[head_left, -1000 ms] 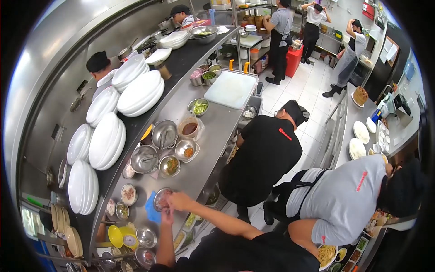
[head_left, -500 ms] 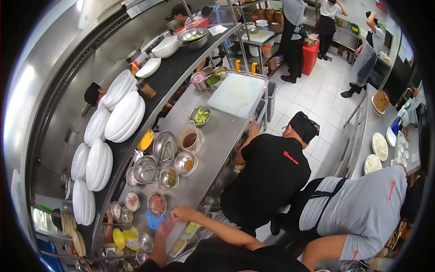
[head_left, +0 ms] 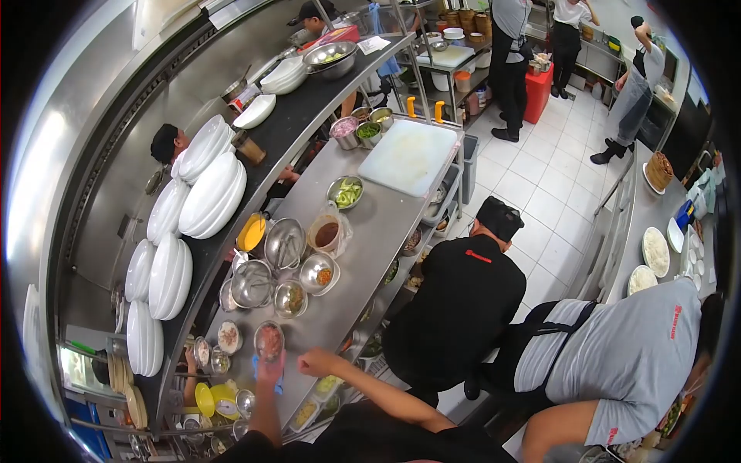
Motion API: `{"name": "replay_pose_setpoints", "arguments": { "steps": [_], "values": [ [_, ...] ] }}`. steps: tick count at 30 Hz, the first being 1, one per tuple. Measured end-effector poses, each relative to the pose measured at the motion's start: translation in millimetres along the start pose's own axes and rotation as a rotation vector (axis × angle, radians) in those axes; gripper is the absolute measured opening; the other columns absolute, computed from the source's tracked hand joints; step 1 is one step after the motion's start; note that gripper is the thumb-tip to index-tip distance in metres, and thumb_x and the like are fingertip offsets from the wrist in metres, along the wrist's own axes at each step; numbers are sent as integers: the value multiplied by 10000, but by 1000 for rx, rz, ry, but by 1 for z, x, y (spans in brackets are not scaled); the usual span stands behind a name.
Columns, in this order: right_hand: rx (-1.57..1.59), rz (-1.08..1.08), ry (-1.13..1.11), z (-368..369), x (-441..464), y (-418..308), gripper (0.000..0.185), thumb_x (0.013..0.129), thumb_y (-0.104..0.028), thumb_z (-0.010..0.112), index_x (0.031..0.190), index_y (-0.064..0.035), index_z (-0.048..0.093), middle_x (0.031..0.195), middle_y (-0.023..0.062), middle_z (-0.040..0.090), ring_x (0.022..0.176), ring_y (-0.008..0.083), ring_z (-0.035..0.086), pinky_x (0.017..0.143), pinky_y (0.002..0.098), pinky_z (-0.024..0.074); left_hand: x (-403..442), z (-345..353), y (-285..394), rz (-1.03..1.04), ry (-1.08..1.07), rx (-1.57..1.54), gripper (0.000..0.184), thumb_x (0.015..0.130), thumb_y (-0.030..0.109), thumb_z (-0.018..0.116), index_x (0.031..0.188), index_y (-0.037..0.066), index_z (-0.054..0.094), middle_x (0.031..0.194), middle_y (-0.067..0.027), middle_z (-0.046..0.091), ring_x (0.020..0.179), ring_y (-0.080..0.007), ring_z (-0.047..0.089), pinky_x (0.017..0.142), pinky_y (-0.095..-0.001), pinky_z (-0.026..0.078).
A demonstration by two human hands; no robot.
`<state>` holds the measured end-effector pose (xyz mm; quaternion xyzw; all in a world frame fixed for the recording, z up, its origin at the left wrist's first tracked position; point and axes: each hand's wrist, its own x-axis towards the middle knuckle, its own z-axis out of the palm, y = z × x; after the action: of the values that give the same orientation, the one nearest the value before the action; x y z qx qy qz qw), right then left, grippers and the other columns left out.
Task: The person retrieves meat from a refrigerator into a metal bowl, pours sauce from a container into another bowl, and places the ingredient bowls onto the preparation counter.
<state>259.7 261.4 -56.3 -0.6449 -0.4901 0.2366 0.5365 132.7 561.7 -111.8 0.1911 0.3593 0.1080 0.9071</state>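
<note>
My left hand (head_left: pixel 269 368) is at the near rim of a small metal bowl (head_left: pixel 269 342) of chopped pink-red food. Its fingers are closed at the bowl's edge and partly hidden by it. A blue cloth (head_left: pixel 256 365) lies beside and partly beneath that hand. To the right, my right hand (head_left: pixel 316 362) hovers by the counter's front edge with its fingers curled in. What it holds, if anything, cannot be made out. Left of the held bowl stands a bowl of pale, pinkish food (head_left: pixel 229 336).
Metal mixing bowls (head_left: pixel 252 284), a bag-lined tub of brown sauce (head_left: pixel 326 234) and a cutting board (head_left: pixel 410 157) sit on the steel counter (head_left: pixel 363 255). Stacked white plates (head_left: pixel 170 276) line the shelf. A co-worker in black (head_left: pixel 459 309) bends close on the right, another in grey (head_left: pixel 610 339) behind.
My left hand has moved forward from over the blue cloth to the bowl of pink-red food. My right hand, still curled, has shifted slightly right, away from the left. The view has shifted a little.
</note>
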Motion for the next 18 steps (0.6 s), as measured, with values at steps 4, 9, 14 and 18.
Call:
{"name": "replay_pose_setpoints", "arguments": {
  "steps": [4,9,14,18],
  "values": [
    [-1,14,-3,-1,-15,-10,162,815,-235,622,840,-77,648,799,121,671,775,335,640,709,435,494,26,4,9,113,-4,-221,601,815,222,638,1323,-17,423,1257,-213,531,1193,-353,519,1005,-430,487],
    [-25,92,-74,3,-20,-6,197,813,-271,637,853,-79,660,842,123,679,822,333,648,738,441,503,31,10,14,196,14,-472,607,796,273,631,1314,20,441,1280,-197,503,1188,-347,520,982,-458,496],
    [-10,71,-90,12,-19,9,195,797,-261,654,849,-73,666,846,115,690,814,315,660,727,429,512,25,4,8,312,350,-174,529,847,382,618,1253,71,483,1244,-176,522,1158,-355,528,975,-493,488],
    [9,62,-98,10,-21,9,177,794,-221,648,820,-47,667,786,121,672,759,307,648,703,403,500,-5,-36,11,196,159,-85,408,903,440,560,1143,113,525,1192,-142,551,1091,-322,549,907,-483,501]
  ]
}}
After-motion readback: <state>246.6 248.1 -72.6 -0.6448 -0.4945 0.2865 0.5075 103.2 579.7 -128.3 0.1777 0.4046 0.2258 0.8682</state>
